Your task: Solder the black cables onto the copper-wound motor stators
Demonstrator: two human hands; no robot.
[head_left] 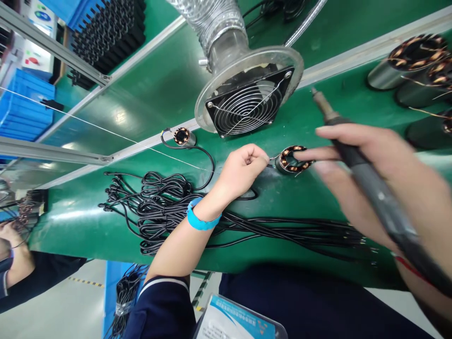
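Note:
My right hand (374, 174) is wrapped round a soldering iron (374, 193), its tip pointing up and away over the bench. An extended finger of that hand touches the rim of a motor stator (294, 160) with copper windings, which lies tilted on the green mat. Just left of the stator, my left hand (245, 169) is closed in a pinch on a thin wire (272, 158) running to the stator. A black cable (251, 194) passes under the left hand. The wire's end inside the fingers is hidden.
A fume extractor fan (245, 110) hangs just beyond the stator. Bundled black cables (162, 207) spread across the near bench. Another stator (183, 136) with a cable stands back left; several larger ones (406, 66) stand right. Solder wire (106, 129) stretches from the left. A co-worker's arm (21, 254) shows far left.

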